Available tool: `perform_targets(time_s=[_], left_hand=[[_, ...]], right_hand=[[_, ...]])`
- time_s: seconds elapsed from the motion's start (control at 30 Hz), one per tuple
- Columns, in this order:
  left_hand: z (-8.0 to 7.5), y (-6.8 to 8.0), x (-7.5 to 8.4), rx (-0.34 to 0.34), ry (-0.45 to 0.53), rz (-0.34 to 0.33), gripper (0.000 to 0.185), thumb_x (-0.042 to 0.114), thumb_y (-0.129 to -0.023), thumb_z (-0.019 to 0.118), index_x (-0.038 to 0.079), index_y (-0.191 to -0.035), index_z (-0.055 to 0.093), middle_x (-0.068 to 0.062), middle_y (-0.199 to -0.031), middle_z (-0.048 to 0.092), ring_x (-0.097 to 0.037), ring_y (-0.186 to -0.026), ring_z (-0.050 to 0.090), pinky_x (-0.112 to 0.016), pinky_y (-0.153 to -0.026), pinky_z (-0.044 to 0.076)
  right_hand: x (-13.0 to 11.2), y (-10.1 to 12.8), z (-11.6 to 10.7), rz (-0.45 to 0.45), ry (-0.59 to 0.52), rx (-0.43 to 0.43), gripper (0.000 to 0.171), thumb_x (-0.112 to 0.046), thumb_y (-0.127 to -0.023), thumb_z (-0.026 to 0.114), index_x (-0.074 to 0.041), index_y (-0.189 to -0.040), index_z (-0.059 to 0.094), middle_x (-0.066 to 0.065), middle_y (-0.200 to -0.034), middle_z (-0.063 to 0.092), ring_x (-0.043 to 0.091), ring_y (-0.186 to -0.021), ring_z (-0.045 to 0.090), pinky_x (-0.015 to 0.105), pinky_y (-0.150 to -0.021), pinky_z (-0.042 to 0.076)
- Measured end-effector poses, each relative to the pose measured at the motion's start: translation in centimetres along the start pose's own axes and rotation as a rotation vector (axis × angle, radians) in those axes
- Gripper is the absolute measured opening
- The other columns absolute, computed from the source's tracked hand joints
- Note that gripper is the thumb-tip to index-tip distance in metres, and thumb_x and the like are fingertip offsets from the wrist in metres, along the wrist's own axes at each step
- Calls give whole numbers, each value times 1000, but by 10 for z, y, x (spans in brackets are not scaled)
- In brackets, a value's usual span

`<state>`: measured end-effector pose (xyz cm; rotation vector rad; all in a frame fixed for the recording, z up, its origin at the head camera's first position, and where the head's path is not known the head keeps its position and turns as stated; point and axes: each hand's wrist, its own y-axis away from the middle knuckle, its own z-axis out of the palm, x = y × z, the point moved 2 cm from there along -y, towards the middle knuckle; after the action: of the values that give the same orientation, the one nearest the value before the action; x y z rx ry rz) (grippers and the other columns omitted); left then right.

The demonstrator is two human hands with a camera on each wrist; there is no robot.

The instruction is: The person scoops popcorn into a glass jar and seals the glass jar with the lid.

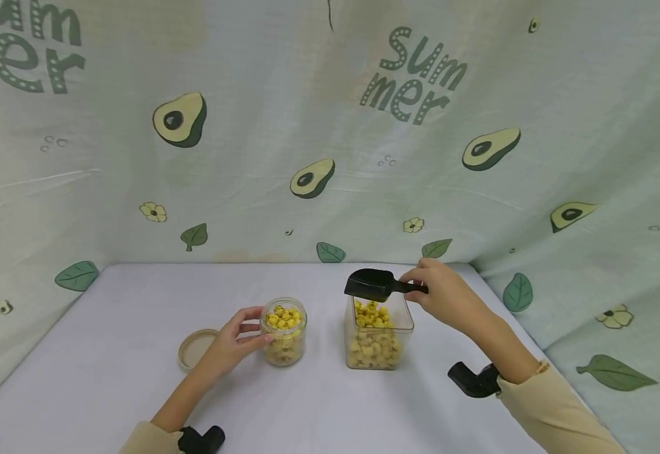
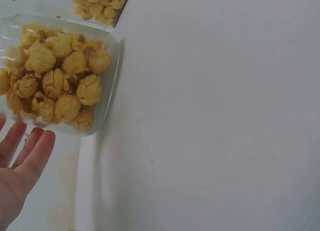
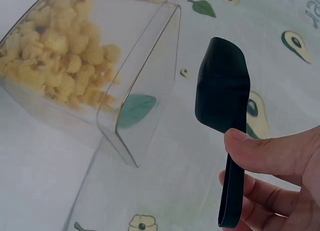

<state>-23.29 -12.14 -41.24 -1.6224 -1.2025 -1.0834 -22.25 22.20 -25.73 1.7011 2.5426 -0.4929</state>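
My left hand (image 1: pixel 236 340) rests its fingertips against the left side of a round glass jar (image 1: pixel 283 350). Yellow popcorn (image 2: pixel 57 76) fills the jar nearly to its rim. In the left wrist view the fingers (image 2: pixel 35 158) are fairly straight, with the tips right at the jar's wall. My right hand (image 1: pixel 445 293) pinches the handle of a black scoop (image 1: pixel 370 285) between thumb and fingers. The scoop is raised over the back rim of a clear square container (image 1: pixel 406 340), which holds more popcorn (image 3: pixel 60 51). In the right wrist view the scoop's underside (image 3: pixel 222 96) shows.
A round lid with a beige rim (image 1: pixel 181 357) lies on the white tabletop (image 1: pixel 330 416), left of the jar and partly behind the left hand. A curtain (image 1: pixel 239 157) printed with avocados hangs behind the table and along its sides.
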Motion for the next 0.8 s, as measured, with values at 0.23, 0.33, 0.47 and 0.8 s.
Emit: perform_targets(time_s=[0.23, 0.33, 0.47, 0.8], left_hand=[[2, 2, 26, 120, -116, 221, 69, 14, -79, 73, 8, -138, 38, -12, -135, 45, -30, -122, 44, -46, -103, 40], [11, 5, 45, 193, -171, 376, 64, 9, -78, 74, 11, -134, 44, -7, -130, 49, -23, -120, 45, -31, -104, 40], [33, 6, 64, 223, -214, 556, 54, 5, -77, 74, 11, -127, 53, -4, -122, 54, -17, -112, 50, -18, -97, 43], [95, -6, 74, 48, -76, 374, 49, 8, -80, 71, 12, -126, 53, -5, -123, 54, -18, -107, 55, -32, -91, 52]], right_hand=[[14, 10, 0, 2, 1, 18, 22, -8, -80, 71, -4, -101, 69, 3, -85, 56, 19, -78, 52, 31, -64, 45], [18, 12, -1, -7, 24, 22, 21, -7, -79, 71, -5, -100, 70, 3, -84, 55, 19, -78, 50, 31, -64, 43], [19, 11, -2, -20, 75, 20, 20, -6, -78, 71, -5, -99, 70, 2, -81, 54, 18, -75, 47, 29, -63, 41], [10, 1, -3, -57, 281, 1, 21, -5, -74, 75, -6, -94, 72, 1, -76, 53, 19, -72, 49, 30, -61, 43]])
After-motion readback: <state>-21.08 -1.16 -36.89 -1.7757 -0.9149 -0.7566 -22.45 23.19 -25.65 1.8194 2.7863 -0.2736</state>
